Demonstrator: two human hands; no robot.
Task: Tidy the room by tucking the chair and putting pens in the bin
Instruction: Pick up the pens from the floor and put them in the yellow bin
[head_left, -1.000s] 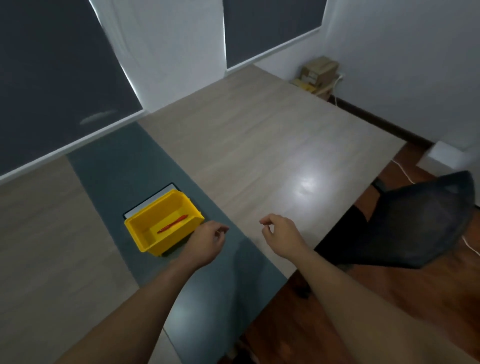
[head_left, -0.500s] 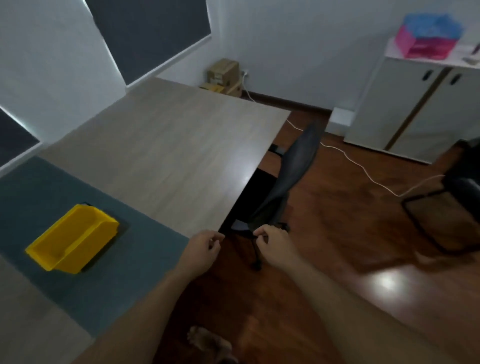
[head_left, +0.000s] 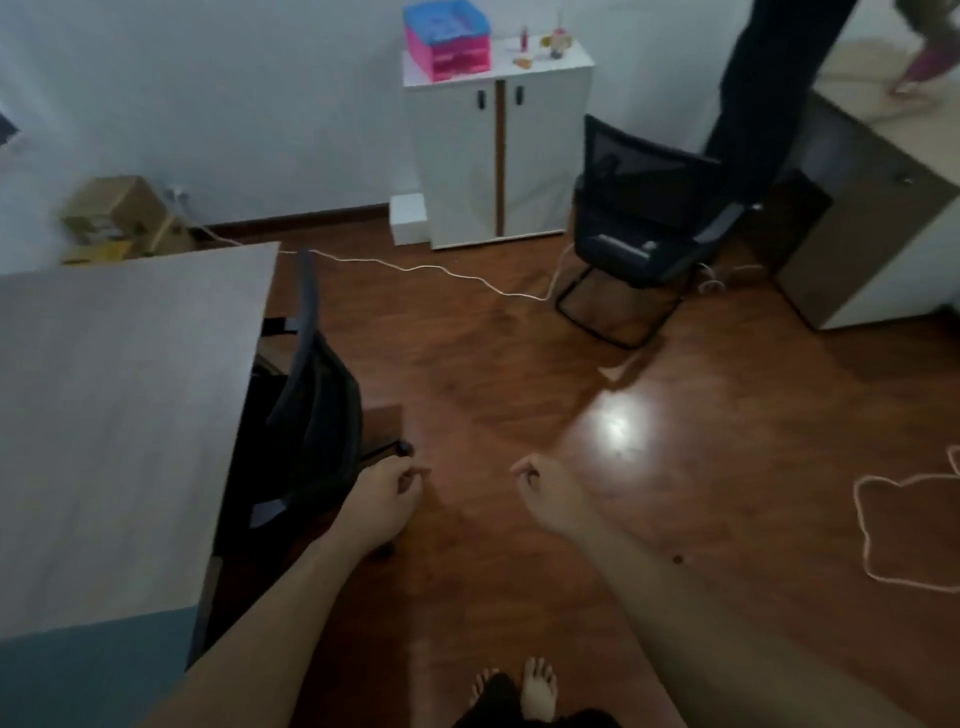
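A pink and blue tray stack (head_left: 447, 45) sits on the cabinet (head_left: 498, 156), contents unclear. The black mesh chair (head_left: 311, 395) stands tucked against the table (head_left: 119, 415) edge. Left hand (head_left: 382, 501) and right hand (head_left: 550, 493) hang loosely curled, holding nothing, over the floor.

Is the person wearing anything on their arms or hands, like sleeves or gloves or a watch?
No. Both arms are bare as far up as the picture shows: no sleeves in view. The left hand and the right hand have no gloves, and no rings or watch can be seen, though the picture is dim and a bit blurry. There is one small dark spot on the right forearm.
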